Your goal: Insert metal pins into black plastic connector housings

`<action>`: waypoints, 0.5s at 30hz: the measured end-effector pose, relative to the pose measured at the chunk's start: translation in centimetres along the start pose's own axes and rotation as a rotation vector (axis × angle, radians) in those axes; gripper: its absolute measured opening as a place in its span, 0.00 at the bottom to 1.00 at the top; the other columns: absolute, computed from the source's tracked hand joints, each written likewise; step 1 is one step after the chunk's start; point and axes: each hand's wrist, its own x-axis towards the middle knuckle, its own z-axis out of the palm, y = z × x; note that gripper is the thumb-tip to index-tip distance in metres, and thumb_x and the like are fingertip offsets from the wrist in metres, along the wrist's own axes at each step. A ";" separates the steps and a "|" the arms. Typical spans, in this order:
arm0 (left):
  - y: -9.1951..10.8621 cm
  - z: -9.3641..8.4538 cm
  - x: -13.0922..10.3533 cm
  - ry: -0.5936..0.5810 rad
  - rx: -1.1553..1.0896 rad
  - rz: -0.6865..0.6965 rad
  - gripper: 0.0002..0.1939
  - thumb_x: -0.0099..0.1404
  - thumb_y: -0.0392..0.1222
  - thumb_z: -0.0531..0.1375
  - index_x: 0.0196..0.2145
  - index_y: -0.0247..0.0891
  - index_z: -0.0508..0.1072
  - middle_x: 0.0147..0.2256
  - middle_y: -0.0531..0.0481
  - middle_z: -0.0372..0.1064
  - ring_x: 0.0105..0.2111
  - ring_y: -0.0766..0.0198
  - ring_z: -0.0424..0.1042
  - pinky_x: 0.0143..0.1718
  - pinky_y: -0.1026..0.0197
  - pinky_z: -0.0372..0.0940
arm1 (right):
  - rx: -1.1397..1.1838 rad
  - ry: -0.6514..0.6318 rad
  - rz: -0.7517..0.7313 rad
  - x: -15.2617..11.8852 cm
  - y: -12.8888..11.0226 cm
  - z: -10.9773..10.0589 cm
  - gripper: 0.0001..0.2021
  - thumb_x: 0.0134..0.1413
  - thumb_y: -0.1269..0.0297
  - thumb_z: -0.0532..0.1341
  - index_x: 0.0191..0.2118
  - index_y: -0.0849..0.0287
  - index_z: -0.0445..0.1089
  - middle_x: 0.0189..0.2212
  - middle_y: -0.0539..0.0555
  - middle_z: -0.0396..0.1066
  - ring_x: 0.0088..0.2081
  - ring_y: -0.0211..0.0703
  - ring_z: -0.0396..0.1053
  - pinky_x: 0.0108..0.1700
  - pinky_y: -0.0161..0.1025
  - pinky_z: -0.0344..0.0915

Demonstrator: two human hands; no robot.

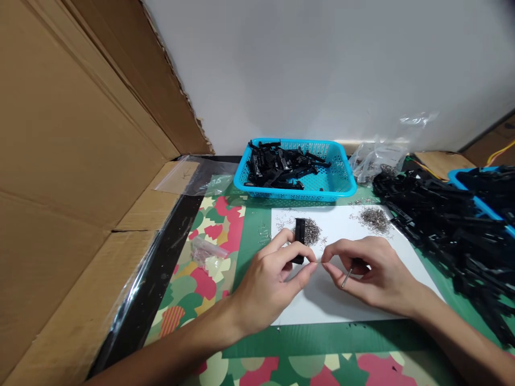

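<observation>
My left hand [273, 276] is closed, with a small black plastic part [300, 230] held upright among its curled fingers. Its thumb and forefinger meet in a pinch close to the fingertips of my right hand [376, 273]. Between the two pinches is a tiny thin piece [319, 261], too small to name. Tucked in my closed right hand is a thin metal rod [346, 277], its end sticking out below the fingers. A white sheet [341, 305] lies under both hands. Just behind the black part is a heap of tiny metal pieces [313, 231].
A blue basket [293, 192] with black plastic parts stands at the back. A second metal heap [375, 220] lies on the sheet's far right. Many black parts [438, 214] are piled at right, beside another blue basket [483, 206]. Cardboard [60, 161] walls the left side.
</observation>
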 end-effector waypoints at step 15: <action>0.1 -0.8 0.2 -0.047 -0.006 -0.056 0.12 0.82 0.50 0.57 0.53 0.47 0.79 0.40 0.54 0.59 0.28 0.69 0.63 0.32 0.62 0.61 | -0.024 0.175 -0.075 0.2 0.3 0.4 0.06 0.63 0.73 0.66 0.35 0.60 0.81 0.16 0.40 0.58 0.16 0.29 0.52 0.20 0.28 0.53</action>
